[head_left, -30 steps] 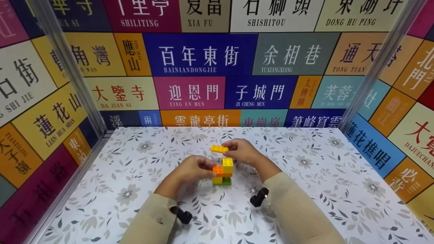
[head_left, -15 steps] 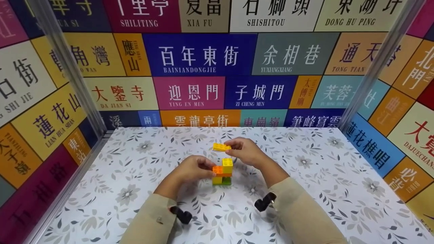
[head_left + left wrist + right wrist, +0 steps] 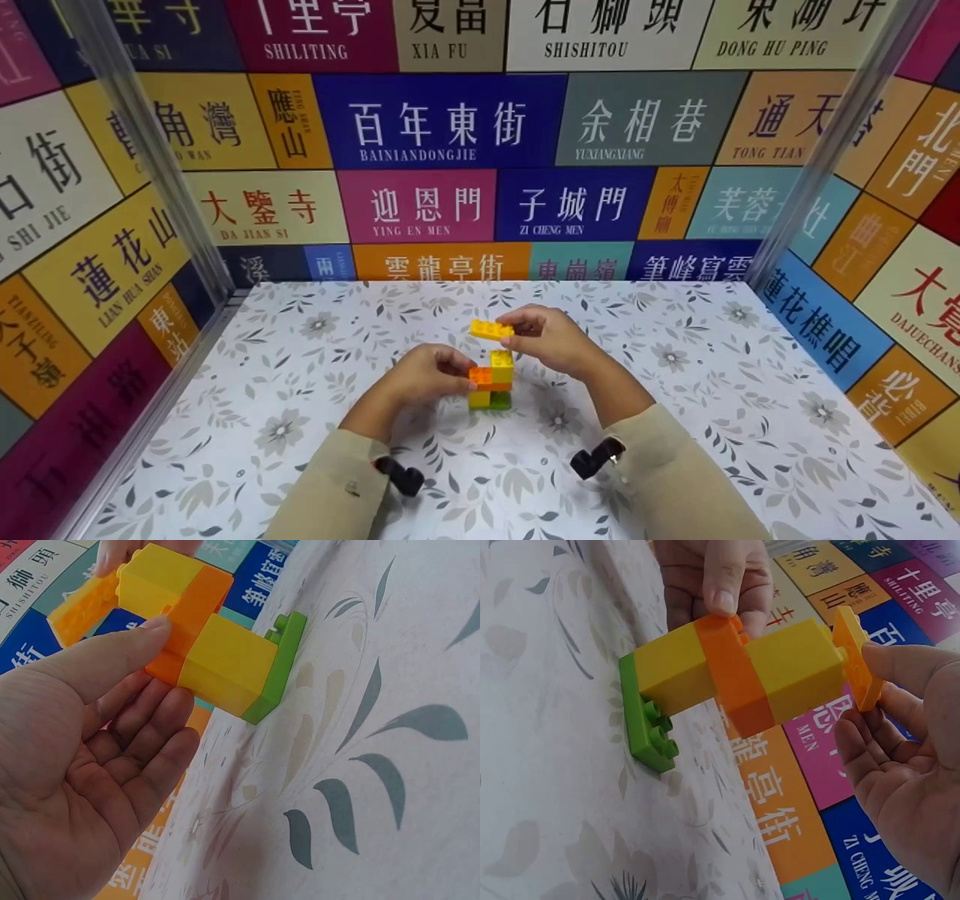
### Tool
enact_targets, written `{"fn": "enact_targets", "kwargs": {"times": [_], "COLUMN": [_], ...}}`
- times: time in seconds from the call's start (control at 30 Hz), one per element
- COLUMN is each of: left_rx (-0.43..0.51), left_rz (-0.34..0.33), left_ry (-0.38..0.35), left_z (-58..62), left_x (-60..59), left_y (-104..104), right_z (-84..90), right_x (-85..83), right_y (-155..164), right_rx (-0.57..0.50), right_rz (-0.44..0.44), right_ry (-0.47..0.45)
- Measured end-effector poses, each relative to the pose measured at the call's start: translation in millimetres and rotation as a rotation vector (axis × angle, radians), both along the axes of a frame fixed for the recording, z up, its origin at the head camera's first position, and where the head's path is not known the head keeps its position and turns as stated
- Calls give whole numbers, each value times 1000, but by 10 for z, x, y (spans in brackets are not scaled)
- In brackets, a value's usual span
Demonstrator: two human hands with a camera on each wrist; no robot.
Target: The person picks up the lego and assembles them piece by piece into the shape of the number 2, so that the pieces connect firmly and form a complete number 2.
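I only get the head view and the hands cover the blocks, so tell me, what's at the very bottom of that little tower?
Observer: A flat green plate lies on the floral tablecloth, studs jutting past the yellow block above.
Operator: How does the left hand hold it?
Observer: The left hand has its thumb on the orange plate.
Operator: Is the loose piece on yet?
Observer: The right hand pinches the thin yellow plate right at the top yellow block; whether it is seated, I cannot tell.
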State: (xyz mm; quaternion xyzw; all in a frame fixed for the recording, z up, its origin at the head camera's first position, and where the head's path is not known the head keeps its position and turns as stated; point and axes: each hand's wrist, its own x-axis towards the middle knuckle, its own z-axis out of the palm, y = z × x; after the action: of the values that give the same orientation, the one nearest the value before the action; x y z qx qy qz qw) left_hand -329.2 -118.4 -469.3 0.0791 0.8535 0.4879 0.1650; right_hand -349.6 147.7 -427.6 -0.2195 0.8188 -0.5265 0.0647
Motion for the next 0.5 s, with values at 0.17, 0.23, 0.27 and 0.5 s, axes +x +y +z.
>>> {"fn": "enact_targets", "kwargs": {"times": [0.17,0.23,0.27,0.5], "left_rx": [-3,-2,-1,11], "left_rz": [9,10,11,5], "left_ry": [-30,-33,-36,-38], "left_z": [17,22,25,24], "left_x": [8,10,12,7], "left_y": [4,5,5,-4], "right_z": [30,33,35,11], "right_x": [87,111,121,162], "right_y": [48,64,71,81], "right_rx": [-41,-44,-44,-42], "right_rz": [38,44,45,37], "right_ry": [-21,-20,-16,20]}}
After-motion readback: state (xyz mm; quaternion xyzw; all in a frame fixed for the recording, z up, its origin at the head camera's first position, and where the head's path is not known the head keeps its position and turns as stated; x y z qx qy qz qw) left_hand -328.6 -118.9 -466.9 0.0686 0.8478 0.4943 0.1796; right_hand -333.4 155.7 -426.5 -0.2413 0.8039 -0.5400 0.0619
